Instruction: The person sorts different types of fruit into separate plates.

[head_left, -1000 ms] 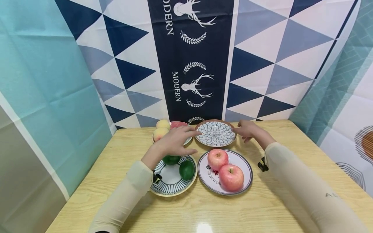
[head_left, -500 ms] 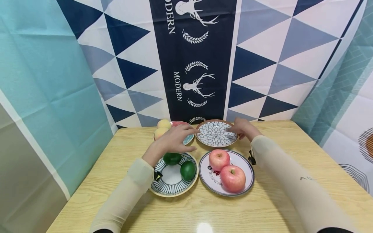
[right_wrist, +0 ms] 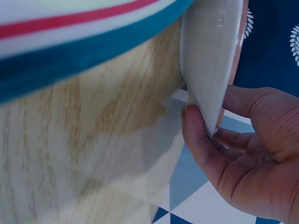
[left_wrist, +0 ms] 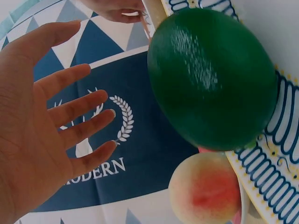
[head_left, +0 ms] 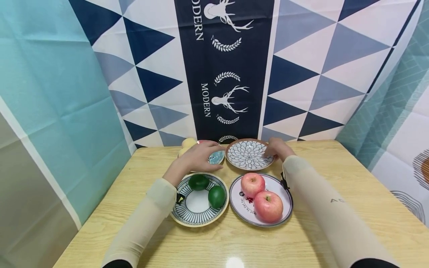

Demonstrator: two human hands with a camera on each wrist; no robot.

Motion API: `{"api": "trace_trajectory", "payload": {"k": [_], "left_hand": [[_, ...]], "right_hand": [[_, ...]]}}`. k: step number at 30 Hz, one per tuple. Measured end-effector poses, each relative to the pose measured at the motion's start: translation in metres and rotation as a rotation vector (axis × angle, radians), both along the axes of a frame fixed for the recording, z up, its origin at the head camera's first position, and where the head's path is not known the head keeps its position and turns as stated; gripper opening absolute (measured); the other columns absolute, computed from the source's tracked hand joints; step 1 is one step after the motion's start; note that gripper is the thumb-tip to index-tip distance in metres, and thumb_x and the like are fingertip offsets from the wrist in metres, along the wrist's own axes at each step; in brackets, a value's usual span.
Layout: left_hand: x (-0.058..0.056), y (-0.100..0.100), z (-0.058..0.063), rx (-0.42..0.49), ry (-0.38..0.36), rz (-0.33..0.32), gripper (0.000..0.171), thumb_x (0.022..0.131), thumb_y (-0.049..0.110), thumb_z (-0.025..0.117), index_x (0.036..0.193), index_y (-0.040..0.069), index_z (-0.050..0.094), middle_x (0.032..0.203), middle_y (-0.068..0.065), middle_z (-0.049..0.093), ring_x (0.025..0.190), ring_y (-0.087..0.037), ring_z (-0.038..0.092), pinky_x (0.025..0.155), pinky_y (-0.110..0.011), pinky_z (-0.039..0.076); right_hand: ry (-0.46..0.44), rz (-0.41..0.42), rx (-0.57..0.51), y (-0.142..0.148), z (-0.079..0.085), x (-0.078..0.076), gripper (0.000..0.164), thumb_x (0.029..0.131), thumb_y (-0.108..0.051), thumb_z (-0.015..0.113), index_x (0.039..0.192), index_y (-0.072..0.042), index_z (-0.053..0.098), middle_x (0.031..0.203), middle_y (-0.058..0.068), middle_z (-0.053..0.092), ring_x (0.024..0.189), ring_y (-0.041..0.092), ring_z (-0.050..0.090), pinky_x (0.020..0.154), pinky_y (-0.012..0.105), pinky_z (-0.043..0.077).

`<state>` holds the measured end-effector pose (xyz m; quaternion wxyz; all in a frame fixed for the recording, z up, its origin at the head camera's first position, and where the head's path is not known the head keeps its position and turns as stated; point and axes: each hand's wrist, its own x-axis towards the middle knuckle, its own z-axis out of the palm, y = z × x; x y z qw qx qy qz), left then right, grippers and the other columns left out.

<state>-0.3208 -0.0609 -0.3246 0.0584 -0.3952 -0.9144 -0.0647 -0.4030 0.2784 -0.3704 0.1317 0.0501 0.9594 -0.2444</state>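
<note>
My right hand [head_left: 280, 148] pinches the right rim of a brown-edged plate [head_left: 246, 154] with a flower pattern, at the back of the table. In the right wrist view, fingers lie on both sides of the plate's rim [right_wrist: 210, 56]. My left hand [head_left: 201, 156], its fingers spread and slightly bent, hovers holding nothing in front of a dish [head_left: 218, 157] with peaches [head_left: 189, 142], partly covering it. Left of that hand's view, the palm [left_wrist: 32, 135] shows beside a smooth dark green oval fruit [left_wrist: 210, 79] and a peach [left_wrist: 205, 189].
Nearer me, a striped bowl [head_left: 192, 219] holds two green fruits [head_left: 216, 197]. To its right, a white plate [head_left: 241, 210] with a dark rim bears two apples [head_left: 268, 206]. A patterned cloth [head_left: 231, 74] hangs behind the wooden table [head_left: 201, 245].
My right hand has moved left from beside the flower plate and taken hold of its right rim. The left hand has stayed nearly in place.
</note>
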Motion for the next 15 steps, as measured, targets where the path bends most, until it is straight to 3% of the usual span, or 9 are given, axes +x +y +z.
{"api": "trace_trajectory", "payload": {"k": [15], "left_hand": [[-0.023, -0.022, -0.01, 0.025, -0.132, 0.133, 0.068, 0.095, 0.048, 0.073, 0.156, 0.025, 0.054, 0.165, -0.007, 0.043, 0.151, -0.028, 0.039, 0.12, -0.05, 0.036]], "right_hand": [[0.002, -0.01, 0.036, 0.001, -0.006, -0.008, 0.033, 0.091, -0.013, 0.082, 0.108, 0.009, 0.064, 0.095, 0.018, 0.061, 0.068, 0.02, 0.061, 0.06, 0.027, 0.056]]}}
